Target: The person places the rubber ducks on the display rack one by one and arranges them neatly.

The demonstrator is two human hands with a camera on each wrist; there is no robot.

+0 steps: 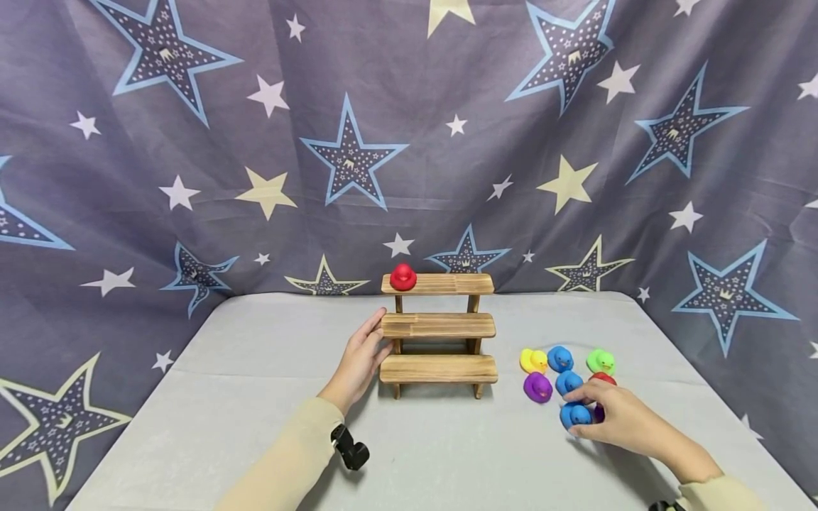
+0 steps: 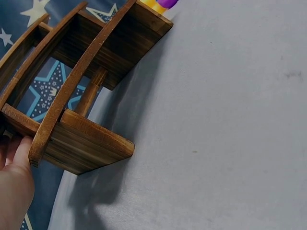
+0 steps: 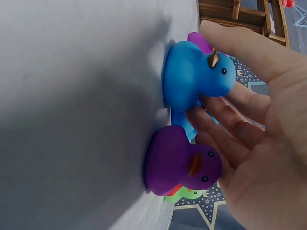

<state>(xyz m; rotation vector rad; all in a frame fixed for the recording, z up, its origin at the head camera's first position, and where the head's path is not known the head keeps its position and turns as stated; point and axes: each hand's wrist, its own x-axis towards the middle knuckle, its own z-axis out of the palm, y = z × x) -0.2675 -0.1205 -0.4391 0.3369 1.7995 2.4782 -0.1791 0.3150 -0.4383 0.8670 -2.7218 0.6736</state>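
Observation:
A small three-tier wooden shelf [image 1: 438,325] stands on the table. My left hand [image 1: 361,358] holds the left end of its middle board; in the left wrist view, part of that hand is cut off. On the top board's left end sits a red rubber duck [image 1: 403,277]. My right hand [image 1: 623,419] is around a blue rubber duck [image 3: 192,76], which rests on the table. Its fingers reach behind the duck, while a gap shows between thumb and duck in the right wrist view. Beside it, close to the fingers, is a purple duck [image 3: 172,163].
More rubber ducks cluster right of the shelf: a yellow one [image 1: 532,360], another purple one [image 1: 538,387], a green one [image 1: 601,361], a partly hidden red one [image 1: 603,378] and two other blue ones. A star-patterned cloth [image 1: 473,177] hangs behind the pale table [image 1: 255,397].

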